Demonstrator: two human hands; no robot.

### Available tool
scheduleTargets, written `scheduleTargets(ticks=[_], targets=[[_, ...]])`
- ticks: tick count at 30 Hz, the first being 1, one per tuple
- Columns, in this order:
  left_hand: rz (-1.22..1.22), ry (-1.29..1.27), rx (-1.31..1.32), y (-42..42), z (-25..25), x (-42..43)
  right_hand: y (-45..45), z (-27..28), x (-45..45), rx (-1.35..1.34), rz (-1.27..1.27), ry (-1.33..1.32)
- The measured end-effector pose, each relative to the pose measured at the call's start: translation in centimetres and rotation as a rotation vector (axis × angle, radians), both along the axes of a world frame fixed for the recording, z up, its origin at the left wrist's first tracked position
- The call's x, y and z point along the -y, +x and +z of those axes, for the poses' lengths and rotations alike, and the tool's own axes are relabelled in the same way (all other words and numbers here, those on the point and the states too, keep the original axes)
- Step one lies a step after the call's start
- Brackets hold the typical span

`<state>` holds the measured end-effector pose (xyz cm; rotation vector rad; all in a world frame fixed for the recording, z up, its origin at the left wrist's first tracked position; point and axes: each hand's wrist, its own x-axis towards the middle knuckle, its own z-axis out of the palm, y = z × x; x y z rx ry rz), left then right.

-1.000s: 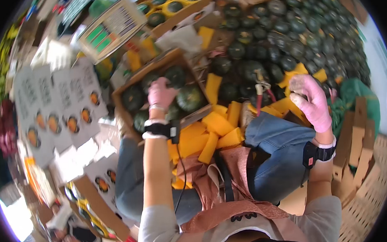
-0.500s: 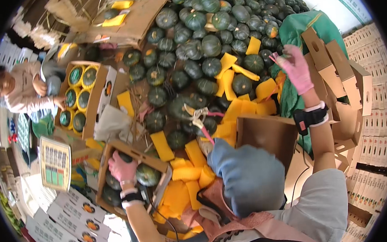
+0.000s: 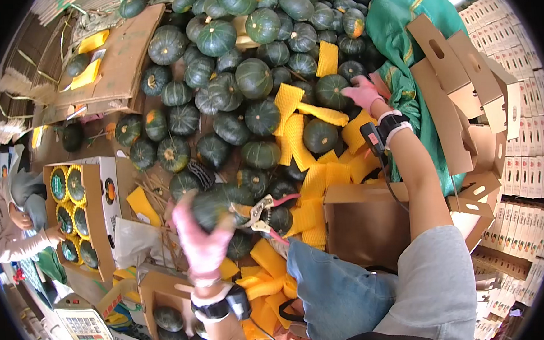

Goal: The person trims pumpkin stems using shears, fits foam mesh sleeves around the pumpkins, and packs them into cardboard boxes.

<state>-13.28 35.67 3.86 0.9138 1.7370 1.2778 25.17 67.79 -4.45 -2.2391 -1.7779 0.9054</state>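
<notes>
My left hand [image 3: 203,239], in a pink glove and blurred by motion, has its fingers spread at the near edge of a dark green pumpkin [image 3: 227,196]; contact is unclear. Beside it, red-handled pruning shears [image 3: 260,214] lie on the pile. My right hand [image 3: 366,94], also gloved in pink, reaches to the right side of another green pumpkin [image 3: 331,91], fingers apart and fingertips at its skin. Yellow foam net sleeves [image 3: 295,137] lie between the hands. Below my left hand, a cardboard box [image 3: 148,302] holds several pumpkins.
An empty open carton [image 3: 359,227] stands right of my raised knee. Folded cartons [image 3: 446,109] and a green sack [image 3: 409,18] are at the right. At the far left, another person [image 3: 13,217] touches a box of sleeved pumpkins [image 3: 94,212]. Many pumpkins are heaped ahead.
The view has swung toward the pumpkin heap. My left hand has left the box of pumpkins and is over the pile. My right hand has moved forward to a pumpkin beside the green sack.
</notes>
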Motion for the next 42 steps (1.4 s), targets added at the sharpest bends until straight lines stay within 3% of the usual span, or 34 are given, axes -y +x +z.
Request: scheduleTargets(ticks=[1, 4, 6, 9, 10, 13, 15, 17, 20, 23, 25, 27, 29, 30, 32, 35, 37, 39, 41, 42], targets=[[-0.197, 0.131, -0.578, 0.9, 0.6, -3.0, -1.9, 1.9, 0.6, 0.077, -0.013, -0.055], [-0.349, 0.048, -0.834, 5.3, -0.3, -7.6, -2.2, -0.1, 0.6, 0.006, -0.022, 0.025], [-0.345, 0.007, -0.697, 7.6, -1.6, -9.0, -2.7, -0.4, 0.6, -0.022, -0.017, 0.062], [-0.379, -0.078, -0.645, 10.0, -3.2, -9.9, -4.0, 3.4, -0.2, 0.070, 0.020, -0.201], [-0.417, -0.160, -0.637, 10.5, -3.8, -10.0, -4.3, 3.9, -1.1, 0.270, 0.188, -0.177], [-0.460, -0.146, -0.756, 11.3, -4.6, -9.5, -8.5, 4.4, -4.2, 0.547, 0.427, 0.105], [-0.525, -0.119, -0.704, 11.3, -5.8, -8.8, -12.3, 4.4, -6.4, 0.161, 0.402, 0.379], [-0.508, -0.172, -0.657, 11.6, -6.2, -8.0, -17.2, 4.9, -8.2, 0.055, 0.248, 0.373], [-0.434, -0.139, -0.659, 11.5, -5.5, -7.0, -22.8, 5.3, -9.2, 0.170, 0.051, 0.209], [-0.348, -0.074, -0.583, 10.9, -4.5, -6.5, -24.8, 3.2, -8.9, 0.191, -0.026, 0.430], [-0.319, -0.047, -0.574, 10.6, -3.9, -6.7, -24.1, 2.9, -9.1, 0.001, 0.287, 0.502], [-0.294, -0.015, -0.553, 10.4, -3.3, -7.1, -23.1, 1.0, -9.0, -0.157, 0.419, 0.737], [-0.299, 0.017, -0.518, 10.2, -2.9, -7.6, -22.6, 4.1, -7.6, -0.289, 0.260, 0.467], [-0.303, 0.038, -0.500, 10.1, -2.7, -7.7, -22.2, 3.5, -7.7, -0.532, 0.153, 0.387], [-0.272, 0.080, -0.428, 9.8, -2.4, -7.8, -20.4, 3.1, -7.5, -0.923, 0.031, 0.183], [-0.189, 0.141, -0.164, 8.9, -1.5, -7.9, -19.0, 5.1, -4.5, -1.420, 0.220, -0.107], [0.110, 0.197, 0.537, 9.4, 0.1, -7.8, -20.1, 11.3, 0.7, -1.140, 0.384, -0.168], [0.188, 0.382, 0.799, 8.4, 0.7, -7.4, -21.0, 12.8, 4.8, -1.124, 0.731, -0.388], [0.120, 0.491, 0.946, 6.7, -0.2, -5.2, -22.3, 14.7, 9.3, -1.089, 1.057, -0.271], [0.151, 0.491, 1.147, 6.2, 0.6, -3.3, -22.7, 15.6, 11.2, -1.078, 1.188, -0.191]])
